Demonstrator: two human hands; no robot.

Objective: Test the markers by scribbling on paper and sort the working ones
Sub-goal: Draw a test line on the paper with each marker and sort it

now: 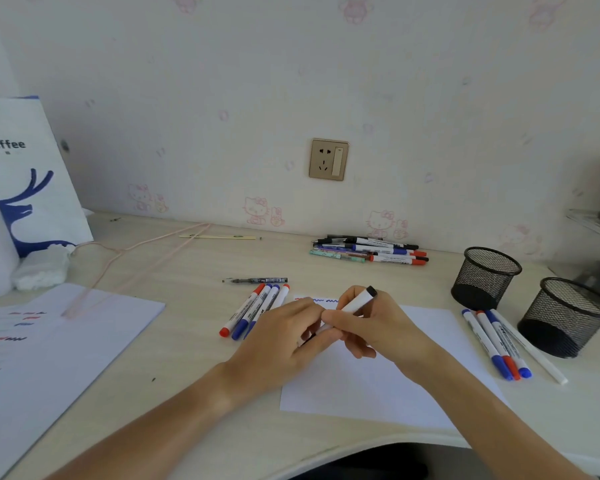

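Both hands meet over a white sheet of paper (426, 368) that bears short red and blue scribbles along its top edge. My right hand (371, 327) grips the barrel of a white marker (359, 301) with a black end pointing up and to the right. My left hand (284, 337) pinches the marker's lower end, which is hidden by the fingers. To the left of the sheet lie several markers (253, 311) with red and blue caps. To its right lie three capped markers (496, 344) and a plain white one.
Two black mesh cups (484, 277) (565, 317) stand at the right. A pile of pens and markers (371, 252) lies by the wall, a single black pen (257, 280) nearer. A scribbled sheet (49, 351), a coffee bag (25, 174) and a pink hanger occupy the left.
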